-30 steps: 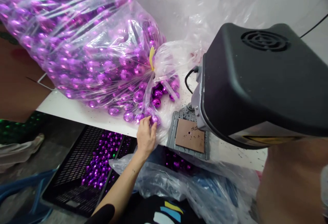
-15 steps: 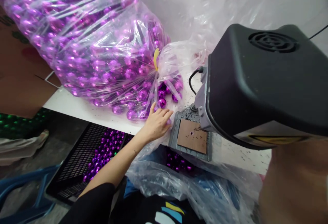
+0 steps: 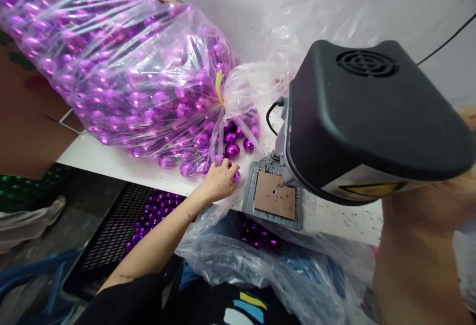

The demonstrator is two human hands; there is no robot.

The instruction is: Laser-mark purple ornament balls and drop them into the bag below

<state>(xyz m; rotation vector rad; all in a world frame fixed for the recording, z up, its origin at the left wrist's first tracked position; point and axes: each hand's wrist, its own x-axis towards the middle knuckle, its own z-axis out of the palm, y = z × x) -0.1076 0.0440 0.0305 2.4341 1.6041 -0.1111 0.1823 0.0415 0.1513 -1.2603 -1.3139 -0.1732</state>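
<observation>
My left hand (image 3: pixel 220 182) is at the mouth of a big clear plastic bag (image 3: pixel 141 72) full of shiny purple faceted balls. Its fingers are bent and closed over a purple ball (image 3: pixel 236 175), partly hidden by the fingertips. More loose purple balls (image 3: pixel 232 151) lie just beyond the fingers. To the right stands a black-housed drill press (image 3: pixel 357 116), with a brown board (image 3: pixel 275 196) on its grey base; the board has a small hole. My right hand (image 3: pixel 463 183) is blurred at the machine's right side, its fingers mostly hidden.
A black plastic crate (image 3: pixel 107 235) with purple balls stands below the table's left edge, near a blue chair (image 3: pixel 40 285). Clear plastic sheeting (image 3: pixel 238 260) hangs over my lap. A brown carton (image 3: pixel 29 111) is at the far left. Dark shavings dot the white table (image 3: pixel 345 218).
My left hand has drawn slightly toward me and its fingers have curled in at the loose balls. The view has shifted a little, and more of my right hand shows beside the machine.
</observation>
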